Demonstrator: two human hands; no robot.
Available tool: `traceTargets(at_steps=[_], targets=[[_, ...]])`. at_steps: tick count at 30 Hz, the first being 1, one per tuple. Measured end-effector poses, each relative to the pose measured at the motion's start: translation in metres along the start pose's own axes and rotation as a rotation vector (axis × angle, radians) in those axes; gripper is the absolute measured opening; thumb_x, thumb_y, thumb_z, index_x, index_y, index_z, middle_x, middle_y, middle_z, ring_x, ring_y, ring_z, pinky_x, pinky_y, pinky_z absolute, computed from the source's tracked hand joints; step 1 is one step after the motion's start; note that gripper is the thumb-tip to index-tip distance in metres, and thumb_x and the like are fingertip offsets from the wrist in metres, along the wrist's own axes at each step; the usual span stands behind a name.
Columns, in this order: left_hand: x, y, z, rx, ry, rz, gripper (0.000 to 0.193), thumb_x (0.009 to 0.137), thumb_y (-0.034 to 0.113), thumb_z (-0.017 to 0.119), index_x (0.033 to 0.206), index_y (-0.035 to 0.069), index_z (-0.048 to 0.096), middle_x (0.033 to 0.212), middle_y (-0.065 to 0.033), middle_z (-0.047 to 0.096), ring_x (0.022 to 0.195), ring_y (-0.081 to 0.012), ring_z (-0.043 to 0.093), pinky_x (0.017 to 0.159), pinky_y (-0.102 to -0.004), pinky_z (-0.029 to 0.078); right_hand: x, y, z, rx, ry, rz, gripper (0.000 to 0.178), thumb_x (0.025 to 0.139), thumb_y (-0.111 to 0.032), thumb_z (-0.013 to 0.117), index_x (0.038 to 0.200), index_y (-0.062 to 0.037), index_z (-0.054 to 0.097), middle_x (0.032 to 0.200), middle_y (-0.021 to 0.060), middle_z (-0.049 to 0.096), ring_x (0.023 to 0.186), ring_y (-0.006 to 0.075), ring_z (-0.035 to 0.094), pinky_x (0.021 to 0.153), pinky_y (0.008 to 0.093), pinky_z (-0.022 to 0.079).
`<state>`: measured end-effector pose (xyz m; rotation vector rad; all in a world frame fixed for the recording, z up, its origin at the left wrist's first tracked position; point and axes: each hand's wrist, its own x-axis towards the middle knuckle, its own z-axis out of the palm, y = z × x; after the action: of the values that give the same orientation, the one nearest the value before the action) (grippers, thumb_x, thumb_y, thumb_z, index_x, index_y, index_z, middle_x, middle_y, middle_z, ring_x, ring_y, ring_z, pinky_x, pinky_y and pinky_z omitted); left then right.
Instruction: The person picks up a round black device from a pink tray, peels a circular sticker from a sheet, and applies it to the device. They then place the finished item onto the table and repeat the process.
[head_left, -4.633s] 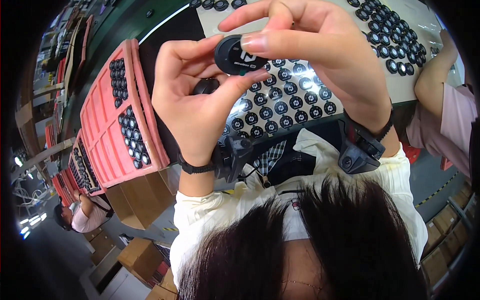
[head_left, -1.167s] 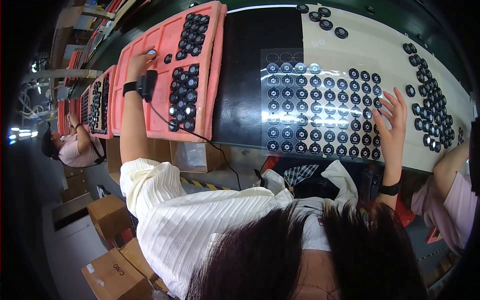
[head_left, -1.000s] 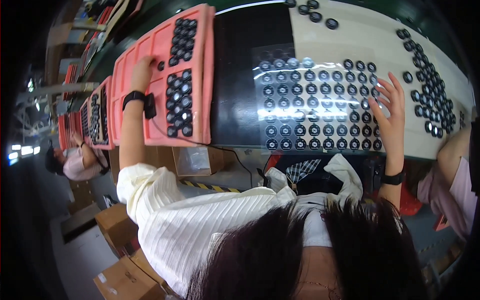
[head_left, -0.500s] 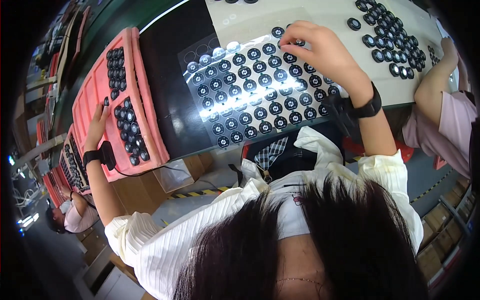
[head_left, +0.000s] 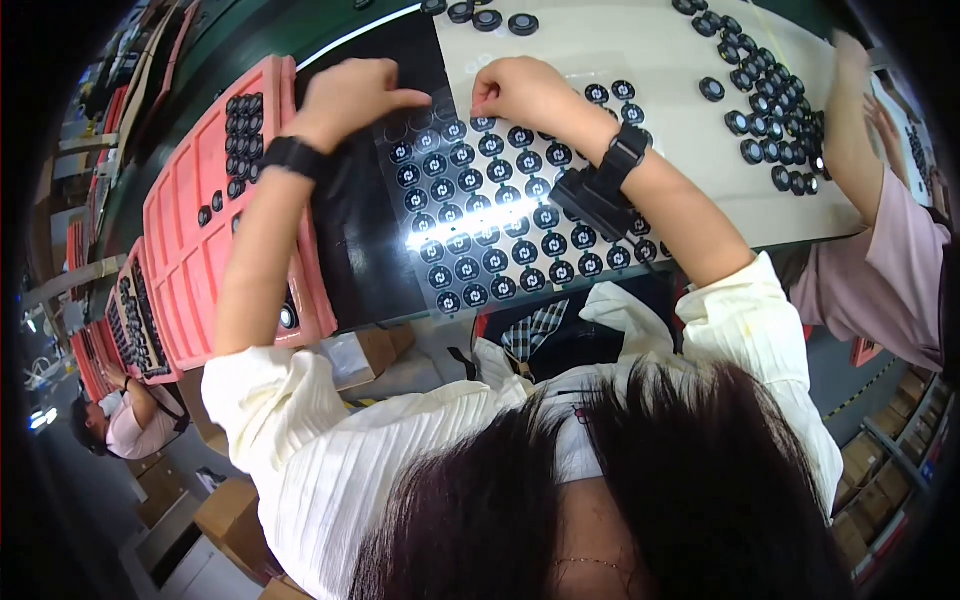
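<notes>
A clear sheet (head_left: 425, 285) carries rows of round black stickers (head_left: 495, 260) with white marks. My right hand (head_left: 520, 88) is over the sheet's far edge, thumb and forefinger pinched together beside a sticker; what lies between the fingertips is hidden. My left hand (head_left: 350, 98) hovers by the sheet's far left corner, its thumb stretched out toward the sheet and the other fingers bent down, partly out of sight. Below my left forearm lies a pink tray (head_left: 170, 215) with round black parts (head_left: 245, 130) in its compartments.
A loose cluster of round black parts (head_left: 765, 100) covers the table's right side; a few more parts (head_left: 487, 20) lie at the far edge. At right, a co-worker's arm (head_left: 850, 130) reaches over the table. Another filled tray (head_left: 145, 315) stands farther left.
My left hand has left the tray and come over to the sheet's far left corner. My right hand has shifted left along the sheet's far edge. Two loose parts now show in the tray.
</notes>
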<state>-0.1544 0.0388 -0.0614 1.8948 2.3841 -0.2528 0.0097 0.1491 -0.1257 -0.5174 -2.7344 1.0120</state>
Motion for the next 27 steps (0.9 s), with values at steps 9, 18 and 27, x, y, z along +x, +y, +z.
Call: traceTargets(at_steps=[9, 18, 27], targets=[[0.035, -0.006, 0.024, -0.171, -0.137, -0.154, 0.057, 0.047, 0.056, 0.071, 0.071, 0.006, 0.060, 0.074, -0.0082, 0.061, 0.075, -0.0260, 0.060, 0.062, -0.0346, 0.047, 0.007, 0.004, -0.008, -0.232, -0.078, -0.077, 0.013, 0.068, -0.022, 0.064, 0.074, -0.0102, 0.063, 0.072, 0.0089, 0.061, 0.070, 0.0229, 0.058, 0.062, 0.0318, 0.045], [0.027, -0.002, 0.024, -0.216, -0.118, -0.173, 0.056, 0.047, 0.053, 0.073, 0.076, 0.006, 0.062, 0.077, -0.0098, 0.062, 0.076, -0.0261, 0.060, 0.063, -0.0343, 0.047, -0.008, -0.008, 0.010, 0.576, 0.079, -0.138, 0.044, 0.071, -0.003, 0.060, 0.112, -0.0100, 0.046, 0.075, 0.0029, 0.052, 0.070, 0.0107, 0.051, 0.066, 0.0235, 0.043], [0.023, -0.003, 0.022, -0.288, -0.064, -0.183, 0.049, 0.048, 0.048, 0.074, 0.067, 0.007, 0.057, 0.070, -0.0094, 0.060, 0.070, -0.0267, 0.058, 0.060, -0.0343, 0.045, -0.003, -0.026, 0.015, 0.217, 0.127, -0.148, 0.058, 0.067, 0.003, 0.060, 0.119, -0.0157, 0.041, 0.069, 0.0019, 0.055, 0.067, 0.0110, 0.053, 0.063, 0.0250, 0.044]])
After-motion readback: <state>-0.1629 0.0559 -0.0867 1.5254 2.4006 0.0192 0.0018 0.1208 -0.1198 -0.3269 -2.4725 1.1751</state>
